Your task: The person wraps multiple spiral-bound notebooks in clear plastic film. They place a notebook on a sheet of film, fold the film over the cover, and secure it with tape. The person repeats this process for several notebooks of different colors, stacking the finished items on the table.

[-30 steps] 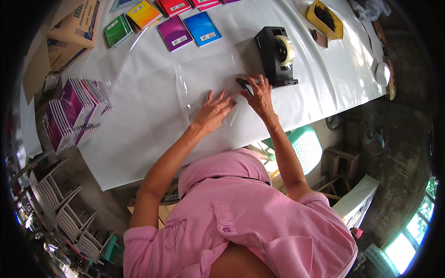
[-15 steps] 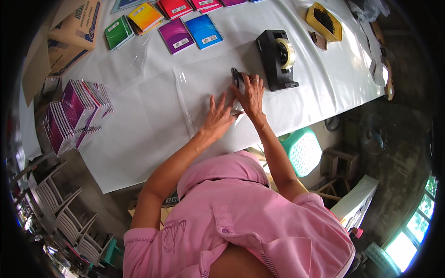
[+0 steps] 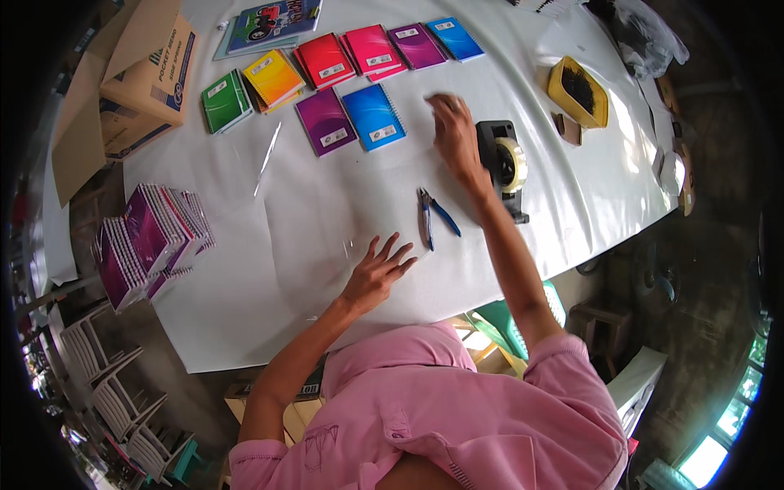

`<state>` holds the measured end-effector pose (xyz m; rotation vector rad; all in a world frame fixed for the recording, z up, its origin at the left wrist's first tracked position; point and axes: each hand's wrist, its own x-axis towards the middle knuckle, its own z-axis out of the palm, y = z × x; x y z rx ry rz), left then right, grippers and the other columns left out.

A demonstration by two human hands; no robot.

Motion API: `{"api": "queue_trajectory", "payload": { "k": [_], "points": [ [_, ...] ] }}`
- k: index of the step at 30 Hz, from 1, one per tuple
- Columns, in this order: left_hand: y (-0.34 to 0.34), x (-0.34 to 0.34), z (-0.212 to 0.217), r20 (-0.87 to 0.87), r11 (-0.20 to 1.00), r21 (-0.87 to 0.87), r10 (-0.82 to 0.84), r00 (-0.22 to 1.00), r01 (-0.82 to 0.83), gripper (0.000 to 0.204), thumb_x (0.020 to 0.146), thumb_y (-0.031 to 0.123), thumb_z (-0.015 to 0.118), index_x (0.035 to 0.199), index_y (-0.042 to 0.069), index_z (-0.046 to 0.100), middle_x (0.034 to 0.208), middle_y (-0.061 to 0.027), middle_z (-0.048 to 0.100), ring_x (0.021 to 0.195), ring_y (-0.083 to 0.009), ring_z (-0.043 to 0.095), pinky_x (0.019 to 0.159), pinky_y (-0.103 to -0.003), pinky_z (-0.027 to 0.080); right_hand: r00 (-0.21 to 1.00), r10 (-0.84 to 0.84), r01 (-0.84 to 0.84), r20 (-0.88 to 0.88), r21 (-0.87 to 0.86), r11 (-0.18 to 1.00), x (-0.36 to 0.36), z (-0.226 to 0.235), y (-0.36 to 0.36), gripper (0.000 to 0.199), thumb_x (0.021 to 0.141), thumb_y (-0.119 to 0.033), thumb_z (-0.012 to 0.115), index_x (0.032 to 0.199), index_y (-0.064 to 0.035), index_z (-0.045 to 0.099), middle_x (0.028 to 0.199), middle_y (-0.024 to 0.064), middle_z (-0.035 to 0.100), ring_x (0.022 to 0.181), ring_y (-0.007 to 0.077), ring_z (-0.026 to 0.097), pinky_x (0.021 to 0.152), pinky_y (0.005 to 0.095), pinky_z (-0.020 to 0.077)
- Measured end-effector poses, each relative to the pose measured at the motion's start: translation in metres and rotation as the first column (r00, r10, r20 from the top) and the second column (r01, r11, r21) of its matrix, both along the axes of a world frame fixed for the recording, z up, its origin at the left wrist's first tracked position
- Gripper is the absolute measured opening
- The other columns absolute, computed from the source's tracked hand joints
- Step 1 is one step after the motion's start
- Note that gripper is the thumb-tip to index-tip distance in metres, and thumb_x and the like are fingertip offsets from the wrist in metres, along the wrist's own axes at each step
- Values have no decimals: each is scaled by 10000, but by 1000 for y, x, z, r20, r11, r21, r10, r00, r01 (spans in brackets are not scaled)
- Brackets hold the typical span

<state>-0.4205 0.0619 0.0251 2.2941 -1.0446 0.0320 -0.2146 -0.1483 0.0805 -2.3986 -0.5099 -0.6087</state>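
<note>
My left hand [image 3: 374,276] rests low over the table's near side, palm down, fingers spread and holding nothing I can see. Just beyond its fingertips lies a pair of blue-handled pliers [image 3: 438,220], jaws pointing away and handles apart. My right hand [image 3: 457,139] is stretched forward, a little blurred, with loosely curved fingers and nothing visible in them. It is left of the black tape dispenser [image 3: 487,151], which carries a roll of clear tape [image 3: 510,166]. Nearest ahead of it are a blue spiral notebook [image 3: 373,116] and a purple notebook [image 3: 325,121].
A back row holds green [image 3: 226,101], yellow [image 3: 273,77], red [image 3: 324,60], pink [image 3: 371,49], purple [image 3: 417,44] and blue [image 3: 455,38] notebooks. At left stand stacked purple notebooks [image 3: 151,229] and a cardboard box [image 3: 147,90]. A yellow container [image 3: 600,114] sits at right.
My hands have parted: the right has moved forward, off the pliers, which now lie uncovered. My left hand stays near the table's front edge. The view has shifted, showing more of the far table.
</note>
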Motion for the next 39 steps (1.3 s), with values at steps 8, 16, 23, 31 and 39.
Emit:
{"api": "queue_trajectory", "payload": {
  "k": [8,16,23,31,39],
  "points": [
    [11,52,16,-155,993,-118,-34,987,15,409,757,-55,607,1134,97,656,1297,-67,554,1294,-321,434,1063,-488,355,980,189,-196,-67,-517,833,185,-89,-45,255,856,-72,477,1083,-6,573,1037,176,607,1032,363,556,886,433,463],
    [-24,208,31,-852,181,-307,-490,184,-934,688,926,554,460,1441,117,328,1360,-131,467,1245,-264,469,1019,-427,395,970,244,-223,-7,-431,874,120,5,-20,224,731,1,615,955,14,612,958,141,616,925,308,590,853,388,482],
    [-57,296,-13,-726,302,-413,-679,110,-859,429,900,395,602,1228,145,486,1120,-11,566,1042,-181,567,765,-399,559,950,308,-285,-43,-519,806,83,-13,-7,248,688,-51,653,930,-13,617,940,107,612,907,272,599,824,364,486],
    [-67,291,-9,-842,313,-360,-514,162,-879,712,880,282,651,1455,136,257,1356,-42,425,1206,-188,439,987,-381,383,793,-100,-65,-601,-247,967,149,-2,-83,221,740,-228,757,891,-73,708,915,88,684,868,237,661,772,356,510],
    [-119,306,0,-876,368,-429,-391,281,-825,931,835,179,684,1502,81,41,1530,-77,238,1276,-165,367,1020,-319,260,869,-303,144,-391,-386,911,169,-66,-83,638,628,-312,842,1054,60,549,918,181,626,937,325,615,827,394,488]
  ]
}}
